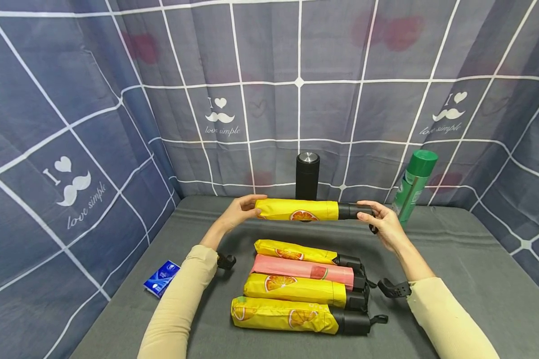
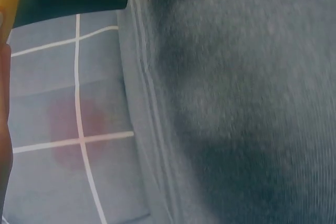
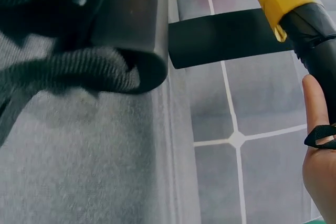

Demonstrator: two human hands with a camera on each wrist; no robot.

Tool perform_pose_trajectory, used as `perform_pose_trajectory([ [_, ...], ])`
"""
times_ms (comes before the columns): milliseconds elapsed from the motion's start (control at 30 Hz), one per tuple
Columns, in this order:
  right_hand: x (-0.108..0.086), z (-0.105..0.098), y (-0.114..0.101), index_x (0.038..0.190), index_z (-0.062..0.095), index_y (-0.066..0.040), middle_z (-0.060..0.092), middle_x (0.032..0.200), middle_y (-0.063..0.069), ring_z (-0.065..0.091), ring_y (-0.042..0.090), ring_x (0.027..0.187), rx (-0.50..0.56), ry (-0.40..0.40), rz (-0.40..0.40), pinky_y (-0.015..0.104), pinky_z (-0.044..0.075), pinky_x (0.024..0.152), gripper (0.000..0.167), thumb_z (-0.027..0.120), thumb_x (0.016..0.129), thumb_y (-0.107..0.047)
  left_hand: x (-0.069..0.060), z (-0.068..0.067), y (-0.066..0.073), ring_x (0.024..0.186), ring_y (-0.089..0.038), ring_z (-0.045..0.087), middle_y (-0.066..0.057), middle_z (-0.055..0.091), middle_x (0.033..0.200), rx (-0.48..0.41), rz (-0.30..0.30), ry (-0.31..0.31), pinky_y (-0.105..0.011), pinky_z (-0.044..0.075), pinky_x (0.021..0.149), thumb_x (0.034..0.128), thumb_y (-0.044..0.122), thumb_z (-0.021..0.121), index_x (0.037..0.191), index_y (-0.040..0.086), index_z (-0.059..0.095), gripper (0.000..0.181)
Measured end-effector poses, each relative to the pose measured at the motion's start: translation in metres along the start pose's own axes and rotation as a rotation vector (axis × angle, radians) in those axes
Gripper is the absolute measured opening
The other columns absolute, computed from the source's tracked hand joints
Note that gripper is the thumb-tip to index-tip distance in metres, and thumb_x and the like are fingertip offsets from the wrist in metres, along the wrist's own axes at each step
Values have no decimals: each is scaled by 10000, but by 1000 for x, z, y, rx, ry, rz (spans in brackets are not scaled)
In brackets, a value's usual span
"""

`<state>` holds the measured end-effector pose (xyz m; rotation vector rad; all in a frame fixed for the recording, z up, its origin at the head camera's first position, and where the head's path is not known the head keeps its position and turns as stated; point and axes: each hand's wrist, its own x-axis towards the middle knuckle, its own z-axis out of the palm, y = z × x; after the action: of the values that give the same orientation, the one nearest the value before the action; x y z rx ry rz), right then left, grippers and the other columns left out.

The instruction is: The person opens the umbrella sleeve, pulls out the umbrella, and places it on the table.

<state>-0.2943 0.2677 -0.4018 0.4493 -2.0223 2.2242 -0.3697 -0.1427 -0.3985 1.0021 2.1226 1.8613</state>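
A folded umbrella (image 1: 319, 205) in a yellow sleeve with orange-slice prints hangs level above the table, its black handle to the right. My left hand (image 1: 239, 213) holds its left end between thumb and fingers. At the other end my right hand (image 1: 388, 227) pinches the handle, whose strap dangles beside it. Below lie several folded umbrellas in a stack of rows: a yellow one (image 1: 312, 253), a pink one (image 1: 292, 267), another yellow one (image 1: 316, 291), and the nearest yellow one (image 1: 274, 314). In the right wrist view the held umbrella's black handle (image 3: 310, 30) runs past my fingers.
Behind the held umbrella stands a black bottle (image 1: 307, 174). A green can (image 1: 413, 184) is at the back right, leaning in view. Near my left forearm lies a blue packet (image 1: 161, 278). Checked curtains (image 1: 269, 114) border the grey table (image 1: 449, 249).
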Motion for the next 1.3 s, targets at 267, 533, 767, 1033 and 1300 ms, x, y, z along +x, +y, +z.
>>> perform_pose_trajectory([
  [267,-6,-10,1,1206,596,-25,601,998,10,637,100,825,93,-25,-28,185,479,624,305,563,913,52,-13,-6,23,1033,-173,578,-247,470,1338,49,-36,30,-327,507,825,910,-42,570,1333,-123,436,451],
  [533,-12,-21,6,1173,634,-118,592,1042,1,601,93,868,75,-22,-58,193,481,658,330,544,916,69,-26,-26,7,969,-138,584,-187,524,1287,97,-22,67,-304,509,786,916,-31,571,1316,-127,449,429],
  [767,-19,-33,11,1224,589,-38,567,1134,3,596,96,930,71,-30,-75,206,497,726,339,524,917,91,-41,-44,-6,906,-137,576,-94,583,1171,100,-44,117,-277,498,762,912,41,612,1308,-66,503,424],
  [1033,-28,-47,15,1187,627,-114,576,1055,-4,575,78,835,64,8,-34,175,465,616,333,551,915,62,-50,-53,-13,904,-145,569,-115,559,1252,87,-75,128,-306,497,770,913,69,619,1316,-57,503,438],
  [1300,-34,-60,22,1173,641,-131,602,1039,-34,564,55,791,42,37,3,193,429,555,338,548,915,67,-56,-56,-11,861,-123,578,-179,563,1190,60,-157,177,-427,478,806,915,-11,584,1315,-91,484,420],
])
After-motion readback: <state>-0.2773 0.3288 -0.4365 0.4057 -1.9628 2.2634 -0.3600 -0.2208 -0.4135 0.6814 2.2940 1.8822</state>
